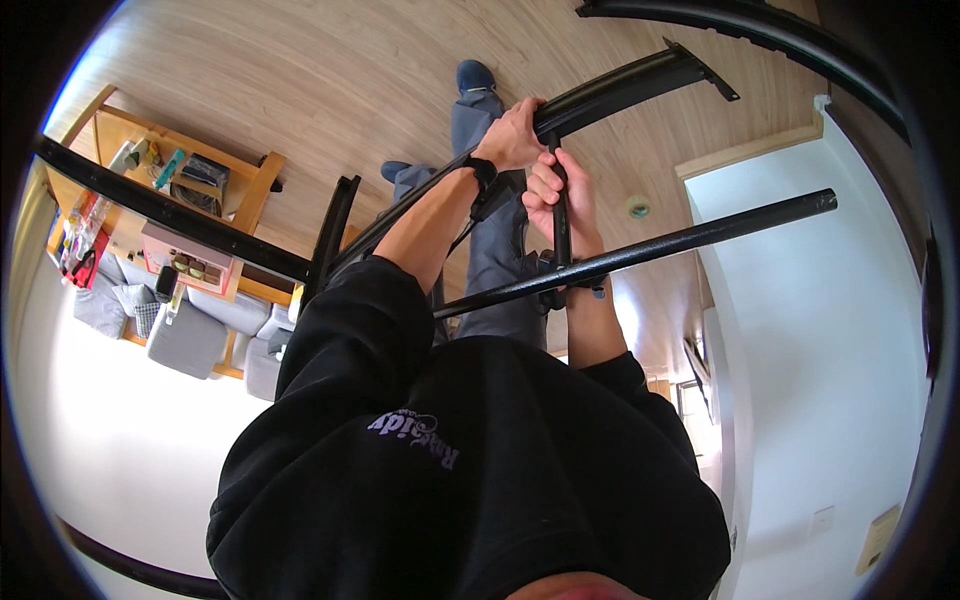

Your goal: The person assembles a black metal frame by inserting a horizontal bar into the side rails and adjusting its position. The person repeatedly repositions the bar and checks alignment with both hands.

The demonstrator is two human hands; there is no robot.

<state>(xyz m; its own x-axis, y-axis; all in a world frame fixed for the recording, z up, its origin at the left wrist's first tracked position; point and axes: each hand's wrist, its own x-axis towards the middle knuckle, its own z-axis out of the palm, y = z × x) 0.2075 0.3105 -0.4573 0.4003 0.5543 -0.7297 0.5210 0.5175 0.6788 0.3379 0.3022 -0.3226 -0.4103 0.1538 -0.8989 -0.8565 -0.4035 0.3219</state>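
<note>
A black metal frame of tubes and bars spans the area in front of me. My left hand [512, 137] is closed over the near end of its thick black beam [625, 93], which runs up to the right and ends in a flat bracket. Just below, my right hand [562, 195] has its fingers wrapped round a short black crossbar [560, 225]. That crossbar joins the thick beam to a long round tube [690, 237] reaching out to the right. A dark band sits on my left wrist. Part of the frame is hidden behind my left forearm.
More black bars curve past at upper right [790, 40] and left [170, 210]. A wooden table [262, 190] with small items and a grey sofa [188, 345] stand left. A tape roll [638, 207] lies on the wood floor. A white wall [800, 330] rises at right.
</note>
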